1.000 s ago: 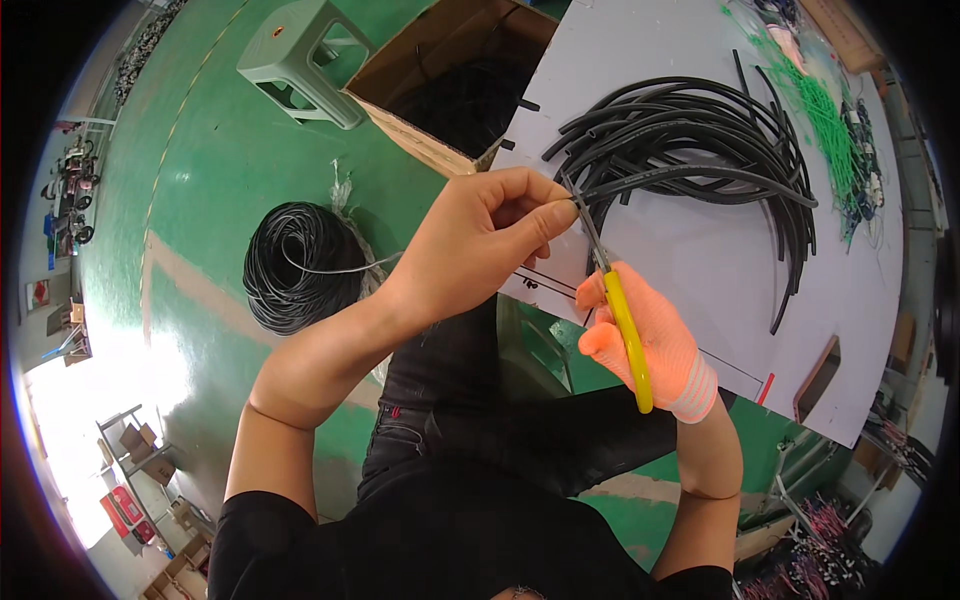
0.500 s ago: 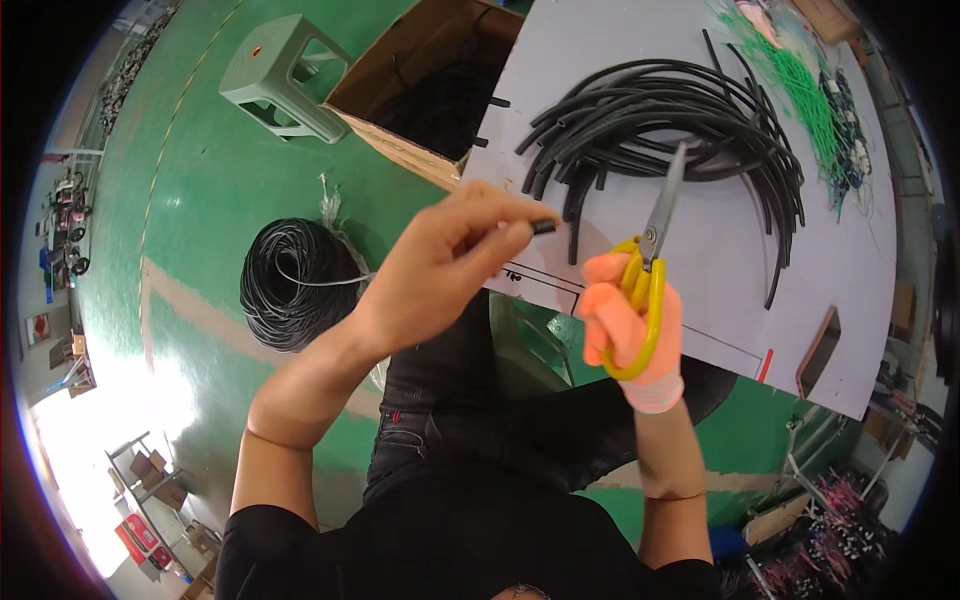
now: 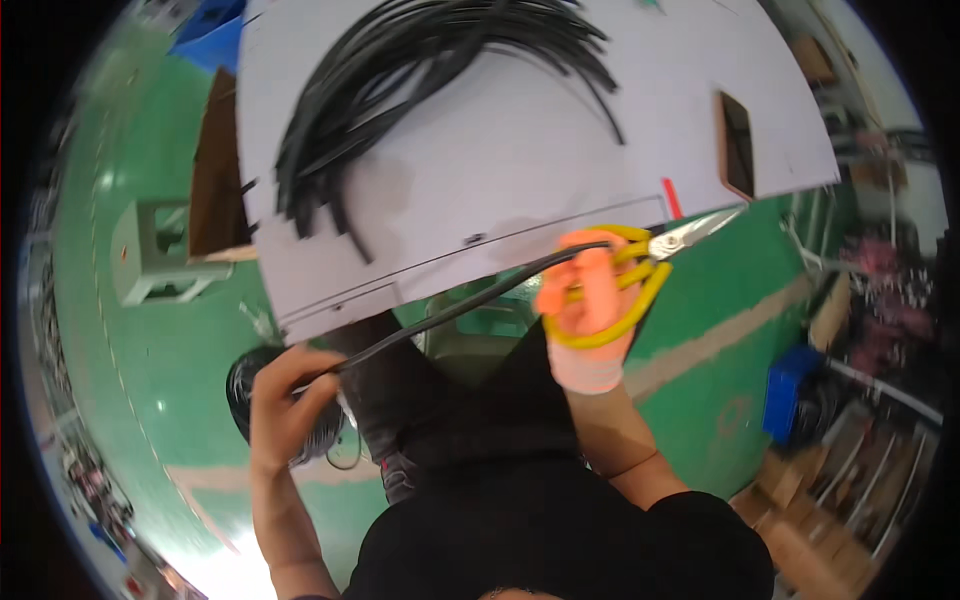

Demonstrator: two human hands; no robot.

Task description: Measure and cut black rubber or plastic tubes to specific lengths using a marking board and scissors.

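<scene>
Slanting up rightward, the black tube [image 3: 470,302] curves gently

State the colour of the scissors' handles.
Yellow; the scissors' handles show best in the head view.

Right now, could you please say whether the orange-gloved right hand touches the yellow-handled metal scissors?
Touching: the head view shows the right hand gripping the scissors by their handles.

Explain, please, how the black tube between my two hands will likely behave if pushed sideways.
The black tube would probably bend without flopping, since it curves only gently between the left hand and right hand. It may keep some curl, as similar black tubes lie in arcs.
</scene>
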